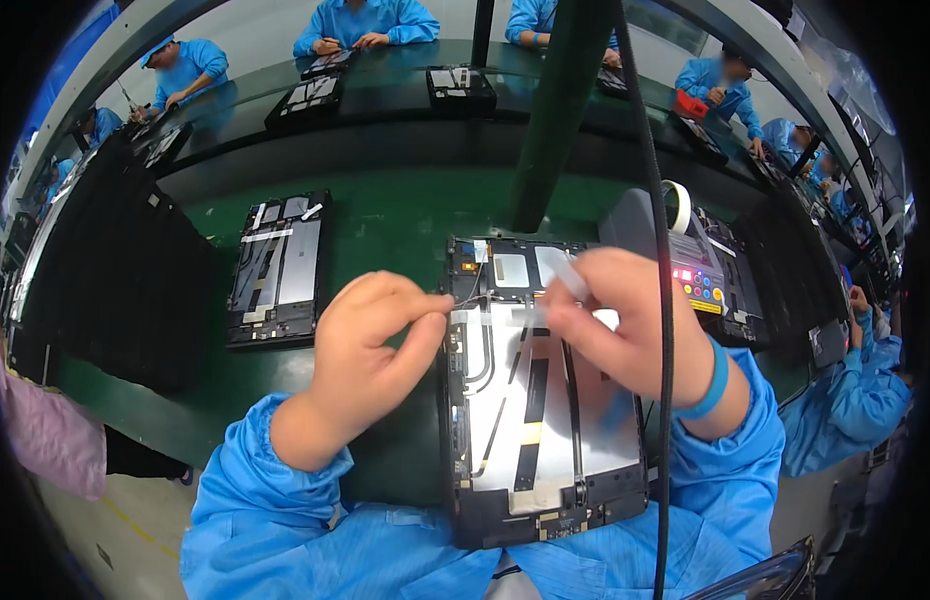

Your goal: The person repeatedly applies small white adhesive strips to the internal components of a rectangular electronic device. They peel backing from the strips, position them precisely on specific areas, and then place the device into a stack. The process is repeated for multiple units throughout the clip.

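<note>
- Left hand (370, 345): centre-left of frame; thumb and forefinger pinched, tips together at the left edge of the opened device, just beside some thin wires (470, 300); cannot tell if anything is caught between the tips
- Right hand (635, 320): right of centre; slightly blurred; thumb and forefinger closed on a pale strip (568, 276), translucent, over the upper part of the device; blue wristband (718, 385) on that wrist
- Device (605, 450): centre to lower centre; back off, silver plate, black flat cables and pale tape pieces showing; lower end near the person's lap, upper end by the table's middle
- Second device (300, 265): left of centre, lying on the green table (385, 215); similar silver inside, black frame
- Grey box (635, 222): right of centre, behind the right hand; lit red display, coloured buttons, white ring (677, 205) on top
- Black cable (647, 140): runs top to bottom, passes in front of the right hand
- Green post (555, 130): upper centre, leaning
- Co-workers in blue along the top and right edges; more devices (462, 88) on the far bench
</note>
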Action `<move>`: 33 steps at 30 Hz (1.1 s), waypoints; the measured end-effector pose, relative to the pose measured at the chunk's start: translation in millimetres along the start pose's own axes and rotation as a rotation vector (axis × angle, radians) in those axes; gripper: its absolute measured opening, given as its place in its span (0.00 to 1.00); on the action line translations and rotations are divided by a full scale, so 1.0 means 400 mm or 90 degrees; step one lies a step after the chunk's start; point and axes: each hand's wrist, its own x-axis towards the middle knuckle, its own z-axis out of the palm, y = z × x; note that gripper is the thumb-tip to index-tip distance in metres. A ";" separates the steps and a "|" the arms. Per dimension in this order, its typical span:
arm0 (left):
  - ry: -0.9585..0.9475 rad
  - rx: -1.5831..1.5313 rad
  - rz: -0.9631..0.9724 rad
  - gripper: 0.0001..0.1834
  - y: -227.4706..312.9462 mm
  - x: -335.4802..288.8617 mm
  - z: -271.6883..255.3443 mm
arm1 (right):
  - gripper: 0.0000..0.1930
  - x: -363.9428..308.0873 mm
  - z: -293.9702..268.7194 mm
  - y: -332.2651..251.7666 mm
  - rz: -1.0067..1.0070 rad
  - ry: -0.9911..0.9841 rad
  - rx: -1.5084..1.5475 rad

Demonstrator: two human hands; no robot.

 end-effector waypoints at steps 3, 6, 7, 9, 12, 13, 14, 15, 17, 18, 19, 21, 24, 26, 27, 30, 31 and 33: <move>-0.037 0.059 0.045 0.09 -0.029 0.017 0.023 | 0.15 0.057 0.025 0.021 -0.018 0.012 0.047; -0.072 0.094 0.074 0.10 -0.038 0.024 0.017 | 0.16 0.111 0.050 0.048 -0.038 -0.074 0.006; -0.082 0.100 0.082 0.10 -0.040 0.023 0.014 | 0.15 0.127 0.059 0.055 -0.044 -0.097 -0.008; -0.091 0.082 0.074 0.10 -0.046 0.018 0.012 | 0.13 0.156 0.069 0.070 -0.102 -0.090 -0.013; -0.104 0.051 0.067 0.11 -0.057 0.021 0.020 | 0.13 0.186 0.073 0.095 -0.153 -0.088 0.004; -0.110 0.043 0.068 0.11 -0.060 0.025 0.022 | 0.13 0.190 0.081 0.109 -0.149 -0.096 -0.011; -0.115 0.035 0.068 0.11 -0.062 0.027 0.024 | 0.13 0.190 0.091 0.124 -0.145 -0.104 -0.025; -0.114 0.029 0.075 0.11 -0.065 0.028 0.027 | 0.12 0.188 0.095 0.133 -0.141 -0.112 -0.039; -0.106 0.030 0.082 0.11 -0.070 0.024 0.024 | 0.12 0.186 0.097 0.127 -0.103 -0.123 -0.049; -0.097 0.032 0.085 0.11 -0.072 0.022 0.024 | 0.12 0.182 0.097 0.121 -0.083 -0.128 -0.055; -0.089 0.032 0.089 0.11 -0.073 0.022 0.024 | 0.13 0.178 0.096 0.114 -0.060 -0.135 -0.070; -0.076 0.025 0.093 0.11 -0.076 0.020 0.026 | 0.13 0.170 0.095 0.103 -0.013 -0.147 -0.099; -0.068 0.008 0.097 0.11 -0.083 0.019 0.030 | 0.13 0.166 0.096 0.112 -0.035 -0.133 -0.081; -0.066 0.003 0.098 0.11 -0.085 0.018 0.030 | 0.13 0.163 0.100 0.118 -0.050 -0.110 -0.057; -0.066 0.003 0.101 0.11 -0.087 0.019 0.030 | 0.14 0.162 0.102 0.119 -0.059 -0.098 -0.044; -0.064 -0.002 0.105 0.11 -0.090 0.018 0.033 | 0.13 0.162 0.109 0.114 -0.064 -0.073 -0.068; -0.064 -0.005 0.108 0.11 -0.090 0.019 0.033 | 0.13 0.162 0.109 0.114 -0.071 -0.071 -0.067; -0.068 -0.010 0.107 0.11 -0.090 0.020 0.033 | 0.14 0.161 0.107 0.115 -0.085 -0.065 -0.066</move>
